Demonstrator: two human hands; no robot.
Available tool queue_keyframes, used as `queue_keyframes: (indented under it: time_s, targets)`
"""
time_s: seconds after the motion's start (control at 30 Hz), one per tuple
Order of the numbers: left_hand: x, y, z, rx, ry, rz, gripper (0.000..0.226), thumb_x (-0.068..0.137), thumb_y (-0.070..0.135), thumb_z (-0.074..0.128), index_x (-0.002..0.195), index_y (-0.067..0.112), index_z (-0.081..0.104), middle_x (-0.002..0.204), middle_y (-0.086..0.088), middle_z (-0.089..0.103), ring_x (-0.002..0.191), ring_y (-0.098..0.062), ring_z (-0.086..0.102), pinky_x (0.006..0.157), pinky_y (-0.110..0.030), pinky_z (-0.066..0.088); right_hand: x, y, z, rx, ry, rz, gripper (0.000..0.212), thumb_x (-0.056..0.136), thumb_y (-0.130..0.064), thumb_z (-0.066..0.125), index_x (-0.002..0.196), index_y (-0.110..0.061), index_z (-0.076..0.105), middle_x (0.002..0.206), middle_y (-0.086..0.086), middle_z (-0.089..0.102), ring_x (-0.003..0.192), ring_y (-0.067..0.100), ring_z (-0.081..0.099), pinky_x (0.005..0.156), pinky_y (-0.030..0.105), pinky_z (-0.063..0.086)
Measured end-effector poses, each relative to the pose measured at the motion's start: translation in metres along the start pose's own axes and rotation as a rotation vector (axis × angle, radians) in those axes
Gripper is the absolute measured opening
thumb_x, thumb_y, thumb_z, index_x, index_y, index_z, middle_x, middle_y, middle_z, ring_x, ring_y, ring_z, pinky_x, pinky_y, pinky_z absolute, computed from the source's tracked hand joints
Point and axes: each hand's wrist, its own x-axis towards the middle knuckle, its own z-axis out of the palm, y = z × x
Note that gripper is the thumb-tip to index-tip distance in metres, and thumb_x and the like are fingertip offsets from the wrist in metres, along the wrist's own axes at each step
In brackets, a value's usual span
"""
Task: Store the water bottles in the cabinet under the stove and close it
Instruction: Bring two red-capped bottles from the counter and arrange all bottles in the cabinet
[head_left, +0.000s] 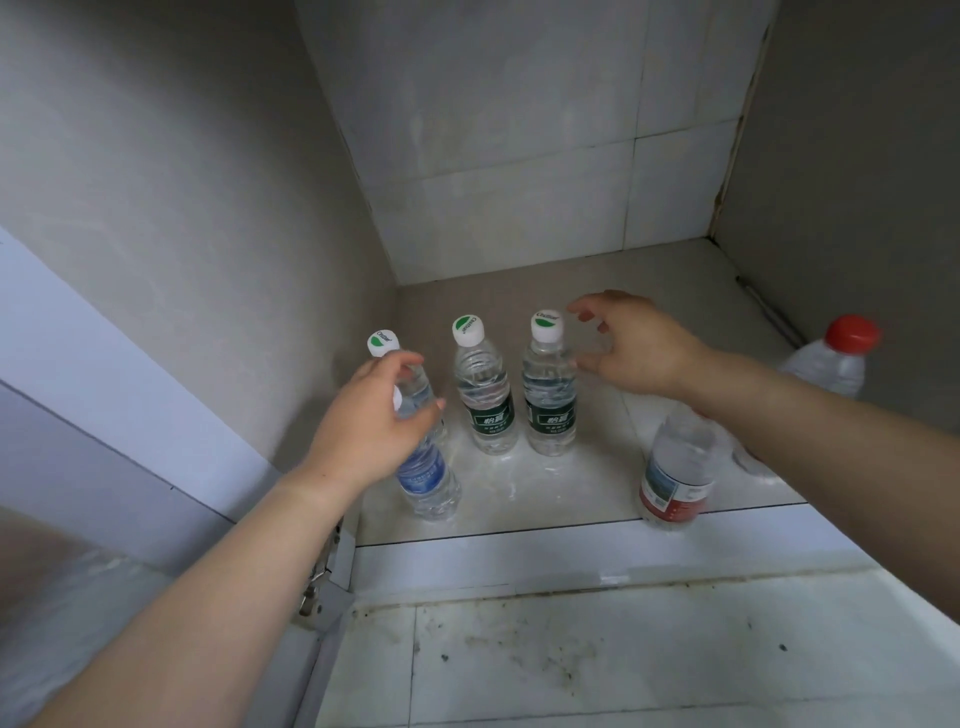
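Left grip (374, 421) clasps the blue-label bottle (428, 483) by its shoulder; right grip (644, 348) released, beside rightmost green-label bottle (550, 405).

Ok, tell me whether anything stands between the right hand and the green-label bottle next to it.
Nothing visible does. The right hand hovers open just right of the rightmost green-label bottle, its fingers beside the cap with nothing between. The red-label bottle stands nearer the front, under the forearm.
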Motion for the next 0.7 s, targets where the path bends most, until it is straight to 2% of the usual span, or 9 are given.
queue_keyframes:
  time_s: [0.1, 0.17, 0.3, 0.4, 0.53, 0.6, 0.7]
  targets:
    - [0.011, 0.006, 0.001, 0.076, -0.033, -0.034, 0.043, 0.081, 0.035, 0.065, 0.12, 0.021, 0.054, 0.121, -0.004, 0.057, 0.111, -0.02, 0.053, 0.084, -0.027, 0.038, -0.026, 0.012, -0.018, -0.116, -0.132, 0.013, 0.049, 0.082, -0.03, 0.066, 0.127, -0.016, 0.052, 0.126, 0.006, 0.055, 0.11, 0.019, 0.053, 0.081, 0.02, 0.034]
    - [0.012, 0.004, 0.003, 0.104, -0.052, -0.055, 0.036, 0.082, 0.026, 0.065, 0.117, 0.018, 0.058, 0.12, -0.007, 0.058, 0.11, -0.023, 0.053, 0.082, -0.026, 0.036, -0.042, 0.023, -0.027, -0.167, -0.224, 0.043, 0.047, 0.083, -0.034, 0.065, 0.125, -0.018, 0.053, 0.126, 0.002, 0.055, 0.105, 0.015, 0.053, 0.08, 0.02, 0.035]
    - [0.004, -0.006, 0.004, 0.116, -0.052, -0.077, 0.034, 0.079, 0.013, 0.066, 0.112, 0.018, 0.063, 0.12, -0.011, 0.058, 0.108, -0.027, 0.055, 0.088, -0.031, 0.04, -0.066, 0.034, -0.037, -0.172, -0.34, 0.084, 0.041, 0.081, -0.038, 0.066, 0.117, -0.019, 0.057, 0.116, 0.0, 0.06, 0.097, 0.014, 0.055, 0.082, 0.025, 0.044]
    - [0.004, -0.01, -0.001, 0.091, -0.059, -0.089, 0.034, 0.075, 0.015, 0.07, 0.108, 0.021, 0.063, 0.116, -0.008, 0.061, 0.104, -0.026, 0.057, 0.087, -0.031, 0.042, -0.072, 0.037, -0.04, -0.206, -0.315, 0.082, 0.042, 0.074, -0.033, 0.074, 0.111, -0.023, 0.059, 0.111, -0.003, 0.06, 0.101, 0.017, 0.055, 0.084, 0.026, 0.044]
    - [0.002, -0.01, -0.009, 0.036, -0.037, -0.151, 0.033, 0.072, 0.02, 0.076, 0.102, 0.023, 0.063, 0.098, 0.0, 0.064, 0.09, -0.021, 0.057, 0.075, -0.027, 0.039, -0.072, 0.032, -0.041, -0.143, -0.243, 0.048, 0.036, 0.068, -0.028, 0.08, 0.1, -0.023, 0.065, 0.1, -0.007, 0.063, 0.091, 0.012, 0.056, 0.077, 0.023, 0.04]
    - [-0.002, -0.008, -0.009, 0.042, 0.016, -0.16, 0.031, 0.072, 0.024, 0.077, 0.099, 0.022, 0.064, 0.092, -0.003, 0.065, 0.086, -0.024, 0.059, 0.071, -0.026, 0.038, -0.068, 0.023, -0.037, -0.122, -0.214, 0.003, 0.037, 0.068, -0.028, 0.08, 0.101, -0.022, 0.065, 0.097, -0.008, 0.062, 0.088, 0.01, 0.054, 0.076, 0.021, 0.038]
    - [-0.003, -0.006, -0.005, 0.195, 0.09, -0.151, 0.026, 0.075, 0.034, 0.073, 0.095, 0.021, 0.062, 0.093, -0.01, 0.068, 0.087, -0.033, 0.061, 0.066, -0.029, 0.04, -0.058, 0.005, -0.032, -0.053, -0.154, -0.01, 0.04, 0.067, -0.027, 0.082, 0.103, -0.022, 0.065, 0.093, -0.008, 0.061, 0.085, 0.01, 0.055, 0.075, 0.021, 0.039]
